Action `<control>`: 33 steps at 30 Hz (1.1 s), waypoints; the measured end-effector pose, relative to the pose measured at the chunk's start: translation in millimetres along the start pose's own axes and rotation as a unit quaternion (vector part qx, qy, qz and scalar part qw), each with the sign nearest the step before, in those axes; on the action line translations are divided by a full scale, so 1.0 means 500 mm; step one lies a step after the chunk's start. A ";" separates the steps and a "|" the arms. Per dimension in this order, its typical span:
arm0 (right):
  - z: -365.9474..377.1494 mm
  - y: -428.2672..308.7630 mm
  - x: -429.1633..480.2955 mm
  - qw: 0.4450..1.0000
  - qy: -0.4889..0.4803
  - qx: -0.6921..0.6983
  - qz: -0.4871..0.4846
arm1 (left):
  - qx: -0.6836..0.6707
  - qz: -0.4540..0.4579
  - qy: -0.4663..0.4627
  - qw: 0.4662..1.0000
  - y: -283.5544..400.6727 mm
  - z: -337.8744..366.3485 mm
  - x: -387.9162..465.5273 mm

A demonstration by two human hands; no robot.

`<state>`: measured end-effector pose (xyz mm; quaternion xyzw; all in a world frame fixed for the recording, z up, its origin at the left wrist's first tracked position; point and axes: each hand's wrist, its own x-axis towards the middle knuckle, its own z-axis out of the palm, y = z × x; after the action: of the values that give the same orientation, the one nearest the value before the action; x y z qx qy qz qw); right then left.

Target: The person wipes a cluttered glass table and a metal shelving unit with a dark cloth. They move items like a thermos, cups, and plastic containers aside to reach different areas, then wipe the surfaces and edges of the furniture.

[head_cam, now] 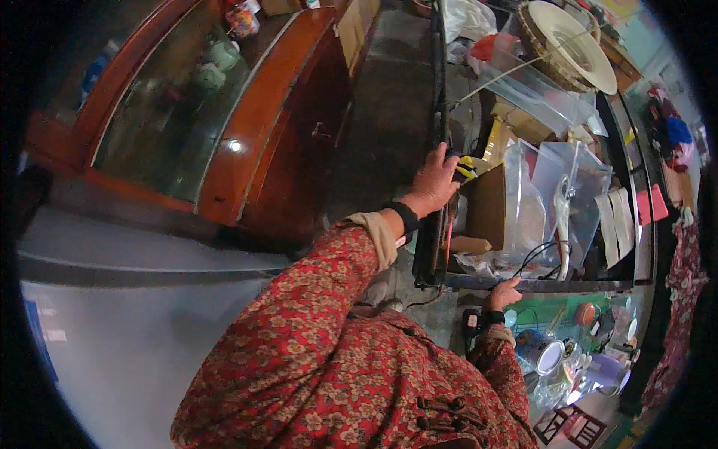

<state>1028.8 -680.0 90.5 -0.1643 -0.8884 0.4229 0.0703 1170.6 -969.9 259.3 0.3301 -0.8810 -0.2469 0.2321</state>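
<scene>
My left hand (433, 178) lies over the left side of a black frame (431, 247), and its fingertips are partly hidden. Just beyond the fingers is a yellow-and-black object (466, 167), too blurred to name. My right hand (506, 293) is curled at the frame's near rail, beside a thin black cable (533, 255). Inside the frame, a cardboard box (487, 207) stands next to clear plastic panels (524, 196). A pale curved handle-like piece (562, 224) leans against them, with white strips (614, 224) to its right.
A reddish wooden cabinet (269, 123) with a glass top stands at the left. A pale round rim (572, 45) tops a woven-looking vessel behind the clutter. Below right are a purple bucket (606, 370), several containers and a small wooden stool (569, 426). A pink sheet (652, 205) hangs at the right.
</scene>
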 end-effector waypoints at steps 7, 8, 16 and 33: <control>-0.103 0.020 0.008 0.914 -0.314 0.204 0.156 | 0.032 -0.007 -0.009 0.999 0.000 0.004 0.003; -0.138 0.011 -0.025 0.907 -0.317 0.225 0.161 | 0.027 -0.008 -0.003 1.000 0.000 0.004 0.001; -0.227 -0.224 -0.269 0.778 -0.534 0.252 -0.214 | -0.020 -0.015 -0.045 0.999 -0.002 -0.005 0.006; -0.162 -0.345 -0.358 0.743 -0.527 0.057 -0.408 | -0.155 0.094 0.126 0.975 -0.119 -0.052 0.159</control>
<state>1177.5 -785.4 277.6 0.4675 -0.7403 0.4225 -0.2344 1159.4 -1072.1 263.7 0.2340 -0.8230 -0.3139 0.4116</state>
